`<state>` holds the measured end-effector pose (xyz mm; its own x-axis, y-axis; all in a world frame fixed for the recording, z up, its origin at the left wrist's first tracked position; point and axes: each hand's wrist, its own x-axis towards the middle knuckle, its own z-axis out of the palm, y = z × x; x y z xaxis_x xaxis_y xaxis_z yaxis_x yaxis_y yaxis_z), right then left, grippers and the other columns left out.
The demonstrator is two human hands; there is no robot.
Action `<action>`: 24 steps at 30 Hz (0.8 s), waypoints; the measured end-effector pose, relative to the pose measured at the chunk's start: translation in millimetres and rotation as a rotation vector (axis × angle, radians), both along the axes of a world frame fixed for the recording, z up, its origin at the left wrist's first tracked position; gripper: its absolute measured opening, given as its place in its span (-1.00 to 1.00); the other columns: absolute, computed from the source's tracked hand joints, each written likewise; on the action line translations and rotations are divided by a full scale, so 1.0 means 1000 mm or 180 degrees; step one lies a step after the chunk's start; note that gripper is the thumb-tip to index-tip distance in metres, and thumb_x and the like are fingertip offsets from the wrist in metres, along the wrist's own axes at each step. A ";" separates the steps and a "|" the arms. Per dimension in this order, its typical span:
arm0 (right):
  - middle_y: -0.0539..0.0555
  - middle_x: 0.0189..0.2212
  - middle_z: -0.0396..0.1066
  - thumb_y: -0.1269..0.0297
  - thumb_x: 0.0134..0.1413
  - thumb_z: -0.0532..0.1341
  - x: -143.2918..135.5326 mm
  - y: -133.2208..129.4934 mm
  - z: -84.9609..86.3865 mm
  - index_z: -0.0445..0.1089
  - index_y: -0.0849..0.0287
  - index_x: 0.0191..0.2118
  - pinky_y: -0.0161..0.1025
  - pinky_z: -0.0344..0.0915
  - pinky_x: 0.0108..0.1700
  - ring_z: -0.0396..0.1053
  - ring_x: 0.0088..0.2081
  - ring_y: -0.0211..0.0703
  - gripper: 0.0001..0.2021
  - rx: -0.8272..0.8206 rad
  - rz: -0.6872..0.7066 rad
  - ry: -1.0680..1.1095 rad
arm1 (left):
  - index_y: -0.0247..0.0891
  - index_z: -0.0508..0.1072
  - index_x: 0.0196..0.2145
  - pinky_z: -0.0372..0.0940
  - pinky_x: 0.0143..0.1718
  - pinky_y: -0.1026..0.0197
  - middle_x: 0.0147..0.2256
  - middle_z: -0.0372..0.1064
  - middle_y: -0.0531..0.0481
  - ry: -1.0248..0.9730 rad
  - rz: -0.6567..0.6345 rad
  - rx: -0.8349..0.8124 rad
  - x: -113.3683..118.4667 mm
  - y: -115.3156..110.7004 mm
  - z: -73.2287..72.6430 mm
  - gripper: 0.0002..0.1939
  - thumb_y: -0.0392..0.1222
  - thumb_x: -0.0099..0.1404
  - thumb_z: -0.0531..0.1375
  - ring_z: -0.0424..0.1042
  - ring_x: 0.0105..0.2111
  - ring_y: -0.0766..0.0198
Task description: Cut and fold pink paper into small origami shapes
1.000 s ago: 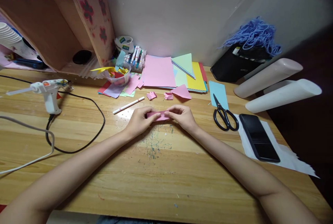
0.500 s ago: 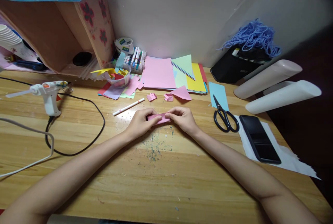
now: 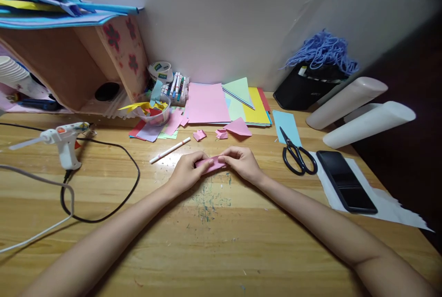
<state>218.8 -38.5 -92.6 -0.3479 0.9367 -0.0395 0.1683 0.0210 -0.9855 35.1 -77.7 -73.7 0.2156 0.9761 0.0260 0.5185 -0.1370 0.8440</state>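
A small folded piece of pink paper (image 3: 214,164) is held low over the wooden table between my two hands. My left hand (image 3: 189,171) pinches its left end, with the thumb lying along the top. At the right end, the thumb and fingertips of my right hand (image 3: 243,163) grip the same paper. Just beyond my hands lie two small folded pink pieces (image 3: 199,135) (image 3: 222,134) and a loose pink sheet (image 3: 239,127). A white marker (image 3: 170,150) rests beyond my left hand.
A glue gun (image 3: 67,142) with its cable is at left, below a cardboard box (image 3: 120,57). Black-handled scissors (image 3: 296,155), a phone (image 3: 345,182) and white rolls (image 3: 369,124) stand or lie at right. Coloured paper (image 3: 209,103) and a bowl of scraps (image 3: 155,115) are at the back.
The camera view has tilted slightly, so the scene sits differently in the picture. Both hands keep hold of the pink paper, which shows a little more of its surface.
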 end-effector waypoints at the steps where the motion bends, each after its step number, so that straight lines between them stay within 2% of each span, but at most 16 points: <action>1: 0.02 -0.53 0.43 0.25 -0.14 0.28 0.000 0.000 0.000 0.44 0.23 -0.48 -0.32 0.25 -0.41 0.33 -0.49 -0.27 -0.86 -0.0012 0.0000 0.0014 | -0.30 0.39 -0.48 0.05 -0.50 0.32 -0.57 0.28 0.09 0.0016 -0.0033 0.0016 0.000 0.000 0.000 -0.68 -0.02 0.25 0.05 0.21 -0.52 0.36; 3: 0.01 -0.52 0.42 0.22 -0.12 0.27 -0.001 0.000 0.001 0.42 0.24 -0.46 -0.33 0.25 -0.40 0.32 -0.47 -0.27 -0.84 -0.0027 0.0040 0.0077 | -0.30 0.40 -0.46 0.06 -0.48 0.32 -0.55 0.30 0.08 0.0028 -0.0055 0.0078 0.000 0.000 0.000 -0.70 -0.05 0.26 0.05 0.23 -0.52 0.36; 8: -0.04 -0.55 0.35 0.12 -0.18 0.32 -0.002 -0.003 0.002 0.36 0.23 -0.48 -0.35 0.23 -0.46 0.28 -0.49 -0.28 -0.74 0.0007 0.0489 0.0015 | -0.29 0.41 -0.45 0.12 -0.43 0.30 -0.49 0.36 0.02 0.0052 0.0077 0.0389 0.002 -0.003 0.000 -0.72 -0.06 0.27 0.05 0.28 -0.48 0.33; 11: -0.03 -0.57 0.34 0.08 -0.18 0.31 -0.003 -0.005 0.001 0.36 0.23 -0.49 -0.33 0.25 -0.46 0.29 -0.48 -0.25 -0.71 0.0021 0.0490 -0.0068 | -0.28 0.41 -0.45 0.12 -0.42 0.30 -0.49 0.36 0.00 0.0223 0.0015 0.0540 0.003 -0.004 0.001 -0.73 -0.08 0.27 0.04 0.28 -0.47 0.32; 19: -0.02 -0.52 0.37 0.12 -0.16 0.31 -0.001 0.000 0.002 0.32 0.22 -0.47 -0.31 0.30 -0.39 0.34 -0.47 -0.27 -0.73 -0.0304 0.0359 0.0428 | -0.29 0.31 -0.52 0.05 -0.49 0.31 -0.56 0.25 0.07 0.0276 -0.0150 0.0300 0.003 -0.002 0.001 -0.68 -0.03 0.27 0.02 0.18 -0.54 0.36; 24: 0.08 -0.38 0.46 0.14 -0.17 0.32 0.000 -0.002 0.004 0.43 0.27 -0.28 -0.23 0.33 -0.27 0.40 -0.35 -0.18 -0.67 -0.0374 0.0895 0.0305 | -0.29 0.32 -0.48 0.06 -0.48 0.30 -0.53 0.28 0.04 0.0114 -0.0103 0.0241 0.004 -0.002 0.001 -0.68 -0.02 0.28 0.00 0.20 -0.52 0.34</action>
<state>219.1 -40.4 -88.8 -0.6000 0.7942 -0.0961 0.0783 -0.0613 -0.9950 39.4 -80.1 -72.6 0.2492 0.9642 0.0910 0.5425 -0.2168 0.8116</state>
